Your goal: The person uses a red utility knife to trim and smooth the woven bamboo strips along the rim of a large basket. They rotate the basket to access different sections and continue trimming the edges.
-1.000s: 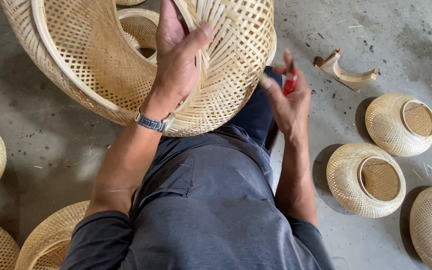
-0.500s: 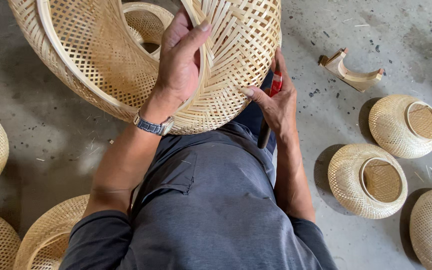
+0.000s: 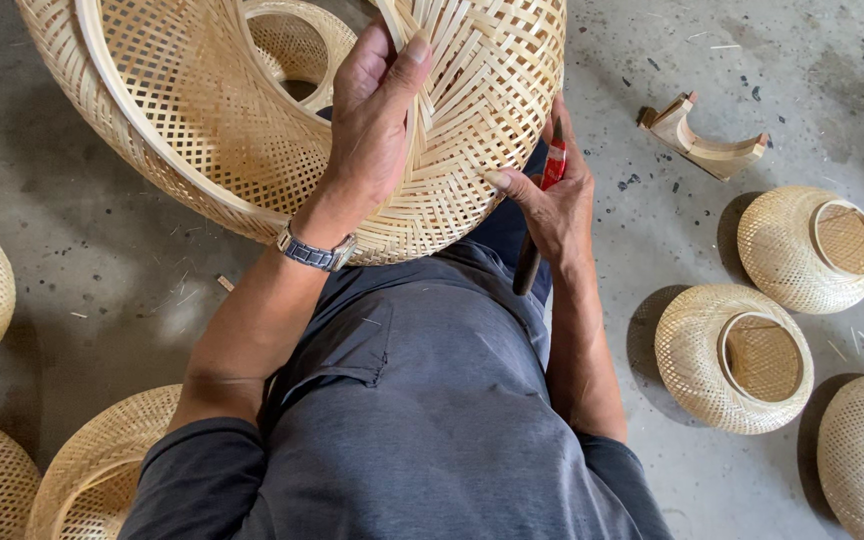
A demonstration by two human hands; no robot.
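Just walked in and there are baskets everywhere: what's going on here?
A person holds a large woven bamboo basket over their lap. The left hand grips its rim, fingers over the weave. The right hand rests against the basket's side and holds a red-handled tool. Smaller finished baskets sit on the concrete floor, with a curved wooden piece nearby.

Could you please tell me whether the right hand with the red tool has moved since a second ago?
Yes. The right hand has closed in leftward, away from the curved wooden piece, and now touches the large woven basket.
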